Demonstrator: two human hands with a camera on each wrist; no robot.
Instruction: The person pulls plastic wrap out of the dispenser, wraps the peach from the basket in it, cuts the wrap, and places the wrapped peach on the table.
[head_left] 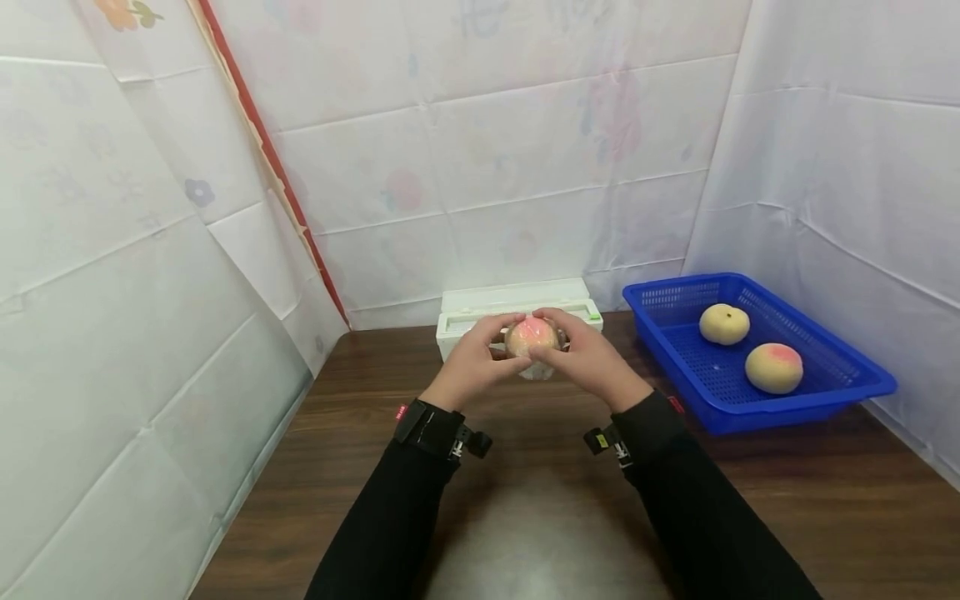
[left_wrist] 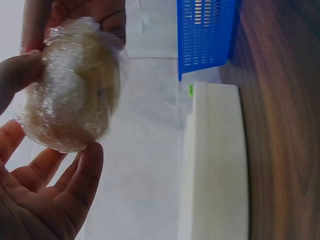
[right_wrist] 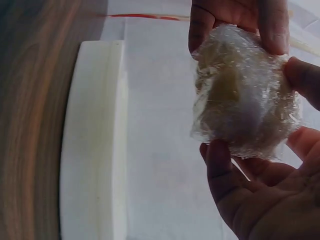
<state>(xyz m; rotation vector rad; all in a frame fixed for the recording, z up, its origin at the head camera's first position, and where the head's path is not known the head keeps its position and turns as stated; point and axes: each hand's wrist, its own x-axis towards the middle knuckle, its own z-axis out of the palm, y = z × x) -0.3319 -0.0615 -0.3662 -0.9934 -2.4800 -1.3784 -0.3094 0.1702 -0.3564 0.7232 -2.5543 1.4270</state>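
Both hands hold a peach [head_left: 532, 333] wrapped in clear plastic film, raised in front of a white box. My left hand [head_left: 477, 358] grips its left side and my right hand [head_left: 581, 354] its right, thumbs toward me. In the left wrist view the crumpled film [left_wrist: 70, 95] covers the peach, with fingertips at its lower end. From the right wrist, the wrapped peach [right_wrist: 245, 95] sits between the fingers of both hands. Behind the hands stands the white box [head_left: 517, 300], long and low with its lid raised and a small green piece at its right end.
At the right, a blue plastic basket [head_left: 697, 392] holds a pale yellow flattish fruit [head_left: 724, 324] and a pink-topped peach [head_left: 774, 368]. Everything stands on a dark wooden table [head_left: 360, 400]. White sheeting [head_left: 487, 167] hangs at the back and both sides.
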